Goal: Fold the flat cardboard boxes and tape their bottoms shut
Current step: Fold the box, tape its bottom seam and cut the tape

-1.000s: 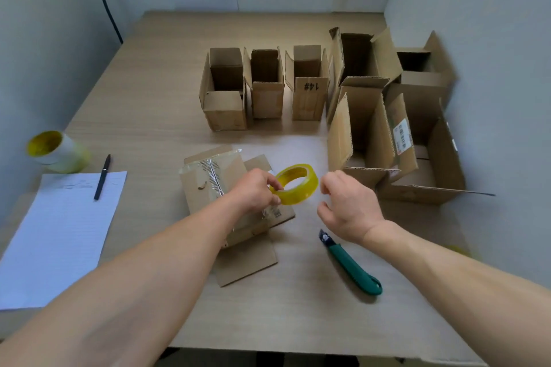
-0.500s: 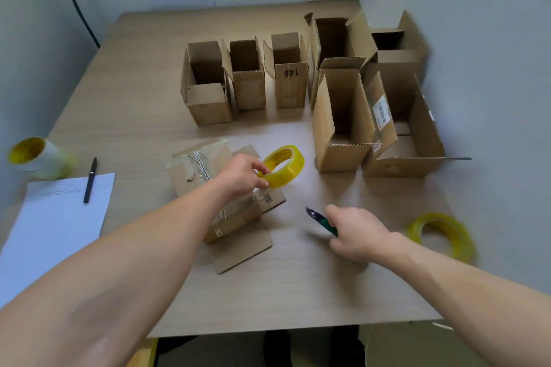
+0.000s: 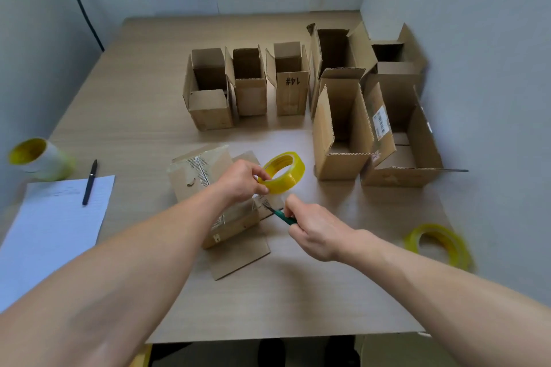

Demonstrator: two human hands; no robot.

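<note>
Big tape roll (image 3: 35,158): far L of flat box, on its side at table (image 3: 143,92) edge, yellow core facing the camera.
Paper sheet (image 3: 56,232): L of flat box, near side; black pen (image 3: 89,182) lies across its far R corner.
Flat cardboard box (image 3: 202,176): mid-table, lying flat, clear tape across top face; cardboard flap sticks out on near side.
L hand (image 3: 241,180): over flat box's R part; thumb + fingers pinch rim of yellow tape roll.
Yellow tape roll (image 3: 283,171): held tilted, off the table, just past flat box's R edge; short clear strip runs down from it.
Utility knife (image 3: 283,216): green handle, at flat box's R near corner, tip aimed at strip; contact: cannot tell.
R hand (image 3: 316,229): R of flat box, fingers curled tight round knife handle.
Small folded boxes (image 3: 208,98): 3 upright in a row behind flat box, tops open.
Larger folded boxes (image 3: 343,128): behind-R of flat box, clustered, flaps open.
Spare tape roll (image 3: 438,243): far R of flat box, flat on table, blurred.
</note>
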